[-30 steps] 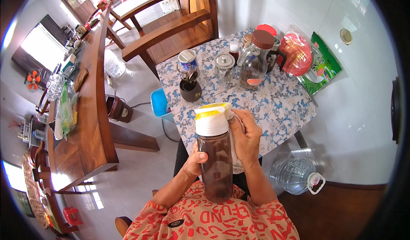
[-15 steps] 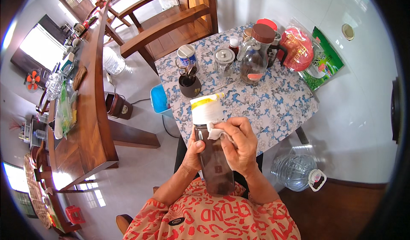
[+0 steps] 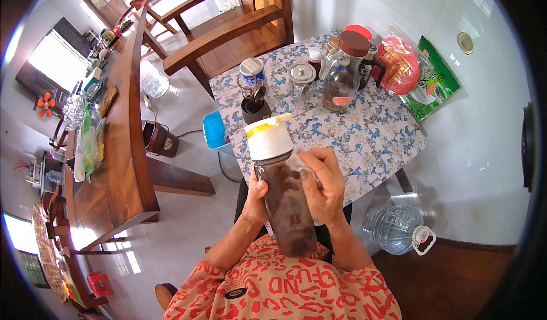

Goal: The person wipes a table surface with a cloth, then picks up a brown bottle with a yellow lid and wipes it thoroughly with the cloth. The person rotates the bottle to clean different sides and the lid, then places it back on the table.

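A tall dark translucent water bottle (image 3: pixel 286 209) with a white and yellow lid (image 3: pixel 268 139) leans slightly left, its base close to my shirt. My left hand (image 3: pixel 255 200) grips its left side, thumb along the front. Between the fingers of my right hand (image 3: pixel 325 186) is a crumpled white tissue (image 3: pixel 296 162), pressed against the bottle's upper right side just below the lid. Beyond the lid stands a dark cup (image 3: pixel 256 110) with spoons in it, on a table with a blue flowered cover (image 3: pixel 364 155).
Farther back on the table are a blue and white can (image 3: pixel 252 72), a lidded glass jar (image 3: pixel 301 79) and a brown-capped glass pitcher (image 3: pixel 342 83). A red package (image 3: pixel 397 63) and green bag (image 3: pixel 436 86) lie by the wall. A large water jug (image 3: pixel 393 229) rests at right.
The bottle's lid has swung left and turned a little. My right hand has shifted the tissue slightly up and right along the bottle's side, while my left hand keeps its grip.
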{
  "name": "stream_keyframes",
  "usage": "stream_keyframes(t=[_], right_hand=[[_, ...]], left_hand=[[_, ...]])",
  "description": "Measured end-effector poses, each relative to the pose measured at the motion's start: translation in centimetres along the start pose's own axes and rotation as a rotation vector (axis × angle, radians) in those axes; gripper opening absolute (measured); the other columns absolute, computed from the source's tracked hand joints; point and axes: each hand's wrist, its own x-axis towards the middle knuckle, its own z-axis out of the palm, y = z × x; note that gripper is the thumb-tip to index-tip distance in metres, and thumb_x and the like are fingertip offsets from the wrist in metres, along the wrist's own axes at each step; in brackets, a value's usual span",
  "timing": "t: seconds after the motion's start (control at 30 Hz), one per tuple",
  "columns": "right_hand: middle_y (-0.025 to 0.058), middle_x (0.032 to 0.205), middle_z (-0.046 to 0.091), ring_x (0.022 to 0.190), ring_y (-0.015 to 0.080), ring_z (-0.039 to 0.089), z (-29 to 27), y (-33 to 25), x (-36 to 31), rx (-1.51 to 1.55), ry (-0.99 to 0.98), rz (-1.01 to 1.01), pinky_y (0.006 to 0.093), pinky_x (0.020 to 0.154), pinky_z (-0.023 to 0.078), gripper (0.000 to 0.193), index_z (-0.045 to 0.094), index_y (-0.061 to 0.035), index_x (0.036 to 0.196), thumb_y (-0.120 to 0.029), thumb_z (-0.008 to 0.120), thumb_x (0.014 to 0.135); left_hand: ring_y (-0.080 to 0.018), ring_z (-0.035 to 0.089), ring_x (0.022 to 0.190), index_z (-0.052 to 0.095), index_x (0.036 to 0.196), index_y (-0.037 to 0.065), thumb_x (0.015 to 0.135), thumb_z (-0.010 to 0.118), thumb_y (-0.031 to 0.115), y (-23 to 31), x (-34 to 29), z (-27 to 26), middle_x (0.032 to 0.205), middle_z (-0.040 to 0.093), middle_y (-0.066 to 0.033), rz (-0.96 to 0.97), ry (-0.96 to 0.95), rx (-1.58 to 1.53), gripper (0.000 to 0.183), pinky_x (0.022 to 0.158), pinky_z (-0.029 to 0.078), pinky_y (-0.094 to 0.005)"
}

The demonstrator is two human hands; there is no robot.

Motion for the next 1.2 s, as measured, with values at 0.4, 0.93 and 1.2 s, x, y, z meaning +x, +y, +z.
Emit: stream_keyframes(t=[0.4, 0.93, 1.2], right_hand=[[0.0113, 0.103, 0.049, 0.087, 0.0237, 0.052, 0.3, -0.9, -0.5, -0.072, -0.153, -0.212, 0.0310, 0.073, 0.045, 0.043, 0.058, -0.0015, 0.122, 0.003, 0.063, 0.079], [0.0125, 0.102, 0.050, 0.086, 0.0268, 0.051, 0.1, -1.6, -0.8, -0.148, -0.208, -0.313, 0.0334, 0.072, 0.046, 0.048, 0.058, -0.0013, 0.122, 0.004, 0.062, 0.074], [0.0119, 0.099, 0.054, 0.079, 0.0187, 0.056, 0.5, 1.2, 0.6, 0.149, -0.105, 0.134, 0.0274, 0.068, 0.045, 0.023, 0.060, 0.0048, 0.110, -0.001, 0.052, 0.089]], left_hand=[[-0.0269, 0.055, 0.113, 0.039, 0.135, 0.002, 0.072, 0.065, 0.055, 0.1, -0.6, 0.4, 0.125, 0.054, -0.0150, 0.024, 0.026, -0.051, 0.086, 0.099, 0.044, -0.0410], [-0.0271, 0.058, 0.106, 0.046, 0.128, 0.004, 0.074, 0.066, 0.046, 0.4, -0.1, -1.1, 0.119, 0.058, -0.0129, 0.137, 0.009, 0.145, 0.071, 0.096, 0.046, -0.0415], [-0.0237, 0.061, 0.103, 0.044, 0.127, -0.005, 0.066, 0.078, 0.028, 0.5, -0.3, 1.2, 0.116, 0.059, -0.0144, 0.171, -0.085, 0.109, 0.077, 0.090, 0.050, -0.0376]])
